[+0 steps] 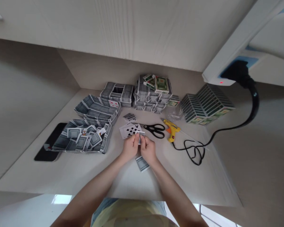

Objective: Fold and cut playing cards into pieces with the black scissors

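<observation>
My left hand (130, 146) and my right hand (148, 148) meet over the middle of the desk, both pinching a small folded playing card (140, 135) between their fingertips. Just beyond the fingers lie face-up playing cards (129, 130), a spade card on top. A folded card piece (142, 163) with a grey patterned back lies on the desk under my right wrist.
Black scissors (155, 130) and a yellow glue gun (171, 130) with a black cable (194, 151) lie to the right. Trays built of cards (85, 138) sit left, over a black tablet (48, 143). Card stacks (151, 94) and a card staircase (204, 105) stand behind.
</observation>
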A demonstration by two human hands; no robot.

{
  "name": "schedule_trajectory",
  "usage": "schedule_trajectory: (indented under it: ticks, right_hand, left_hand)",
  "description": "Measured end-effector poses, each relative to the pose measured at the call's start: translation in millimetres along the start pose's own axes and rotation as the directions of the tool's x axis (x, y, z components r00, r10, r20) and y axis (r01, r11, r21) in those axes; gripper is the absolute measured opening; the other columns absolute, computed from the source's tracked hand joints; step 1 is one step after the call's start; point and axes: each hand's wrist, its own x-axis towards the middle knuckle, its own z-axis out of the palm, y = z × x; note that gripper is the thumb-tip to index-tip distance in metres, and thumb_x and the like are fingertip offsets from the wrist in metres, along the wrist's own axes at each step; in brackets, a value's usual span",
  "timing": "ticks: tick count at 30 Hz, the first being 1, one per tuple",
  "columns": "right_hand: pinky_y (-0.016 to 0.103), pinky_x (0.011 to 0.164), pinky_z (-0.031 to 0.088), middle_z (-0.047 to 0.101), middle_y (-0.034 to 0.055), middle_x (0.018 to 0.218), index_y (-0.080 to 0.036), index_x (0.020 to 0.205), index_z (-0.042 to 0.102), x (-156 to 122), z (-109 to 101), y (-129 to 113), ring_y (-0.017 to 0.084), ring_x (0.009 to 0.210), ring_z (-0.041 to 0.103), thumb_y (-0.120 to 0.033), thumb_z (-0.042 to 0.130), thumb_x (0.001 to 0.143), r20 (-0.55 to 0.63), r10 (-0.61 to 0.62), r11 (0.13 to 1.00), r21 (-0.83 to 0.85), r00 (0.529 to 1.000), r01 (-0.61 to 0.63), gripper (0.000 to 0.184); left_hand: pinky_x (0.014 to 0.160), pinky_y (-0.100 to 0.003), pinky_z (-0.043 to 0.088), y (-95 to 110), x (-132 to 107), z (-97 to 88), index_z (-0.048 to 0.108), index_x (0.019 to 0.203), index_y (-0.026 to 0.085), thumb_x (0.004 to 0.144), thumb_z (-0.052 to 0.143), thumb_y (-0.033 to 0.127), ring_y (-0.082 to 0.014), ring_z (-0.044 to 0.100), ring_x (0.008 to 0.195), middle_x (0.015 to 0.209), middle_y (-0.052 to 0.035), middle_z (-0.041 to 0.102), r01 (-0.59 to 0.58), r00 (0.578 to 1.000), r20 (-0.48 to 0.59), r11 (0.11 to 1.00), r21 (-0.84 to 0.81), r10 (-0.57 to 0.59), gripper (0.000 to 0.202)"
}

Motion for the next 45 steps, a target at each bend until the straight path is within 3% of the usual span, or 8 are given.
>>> schedule_trajectory:
  ticks: [7,16,21,26,31,38,41,45]
  right_hand:
    - [0.027,0.056,0.032,0.052,0.0056,0.054,-0.019,0.056,0.05,2.4,-2.3,-6.3,0.015,0.053,0.045,-0.037,0.033,0.087,-0.066,-0.152,0.938,-0.324,0.986,0.123,0.04]
    - [0.025,0.048,0.036,0.049,-0.0016,0.051,-0.021,0.067,0.047,15.2,-14.2,6.2,0.014,0.046,0.047,-0.042,0.031,0.086,0.106,0.033,0.988,0.147,0.994,-0.049,0.032]
    - [0.025,0.049,0.034,0.052,-0.0007,0.052,-0.021,0.065,0.05,23.4,-24.4,14.9,0.015,0.047,0.047,-0.038,0.035,0.085,0.084,-0.002,1.0,0.011,0.996,0.001,0.031]
    - [0.024,0.047,0.029,0.054,0.0007,0.051,-0.02,0.056,0.05,26.9,-32.4,21.5,0.016,0.048,0.048,-0.04,0.04,0.083,0.09,-0.019,0.987,-0.156,0.996,0.033,0.036]
    - [0.024,0.045,0.023,0.045,-0.0015,0.043,-0.02,0.047,0.042,27.2,-36.4,25.1,0.012,0.042,0.038,-0.046,0.046,0.079,-0.019,-0.029,0.957,-0.29,0.999,0.022,0.041]
    - [0.023,0.046,0.032,0.048,-0.0032,0.047,-0.019,0.059,0.05,29.4,-33.9,21.1,0.011,0.043,0.042,-0.049,0.052,0.074,-0.123,0.104,0.991,0.102,0.987,-0.091,0.035]
    - [0.025,0.05,0.042,0.059,0.0008,0.061,-0.017,0.072,0.056,28.7,-33.5,12.4,0.013,0.051,0.053,-0.05,0.057,0.071,0.138,0.243,0.801,0.53,0.96,-0.279,0.033]
    - [0.034,0.075,0.047,0.066,0.0075,0.09,-0.016,0.091,0.061,24.7,-34.9,2.1,0.018,0.08,0.061,-0.046,0.062,0.07,0.507,0.113,0.406,0.762,0.855,-0.505,0.036]
  left_hand:
    - [0.05,-0.024,0.03,-5.6,-0.6,1.1,0.05,0.059,0.017,0.087,0.029,0.036,-0.0111,0.044,0.048,0.051,-0.002,0.05,-0.088,0.995,-0.018,0.957,0.277,0.097,0.04]
    - [0.052,-0.022,0.037,-6.0,6.3,-10.7,0.05,0.07,0.017,0.088,0.024,0.042,-0.0105,0.045,0.05,0.052,0.0018,0.047,0.046,0.996,-0.071,0.991,-0.122,-0.055,0.041]
    - [0.068,-0.026,0.041,-8.0,15.4,-30.3,0.055,0.081,0.018,0.082,0.044,0.034,-0.0145,0.052,0.069,0.072,-0.0028,0.058,-0.046,0.972,-0.218,0.985,0.168,0.083,0.019]
    - [0.094,-0.04,0.034,-8.9,21.6,-35.7,0.052,0.107,0.019,0.073,0.056,0.024,-0.024,0.044,0.11,0.11,-0.0084,0.056,-0.294,0.95,-0.009,0.906,0.305,0.312,0.035]
    - [0.101,-0.044,0.028,-19.2,22.4,-30.6,0.042,0.12,0.017,0.072,0.058,0.024,-0.0249,0.04,0.117,0.122,-0.0107,0.05,-0.311,0.949,0.071,0.884,0.349,0.306,0.051]
    - [0.096,-0.041,0.034,-16.5,23.7,-33.8,0.045,0.117,0.019,0.073,0.059,0.026,-0.024,0.042,0.116,0.119,-0.0108,0.05,-0.26,0.959,-0.047,0.931,0.258,0.281,0.047]
    - [0.097,-0.041,0.034,-9.7,20.6,-32.0,0.044,0.117,0.019,0.074,0.059,0.027,-0.0228,0.043,0.116,0.121,-0.0103,0.05,-0.306,0.945,-0.078,0.944,0.123,0.317,0.046]
    - [0.102,-0.044,0.028,-2.5,13.0,-23.8,0.041,0.12,0.02,0.074,0.059,0.025,-0.0221,0.046,0.114,0.121,-0.0107,0.051,-0.331,0.944,-0.031,0.942,-0.058,0.33,0.049]
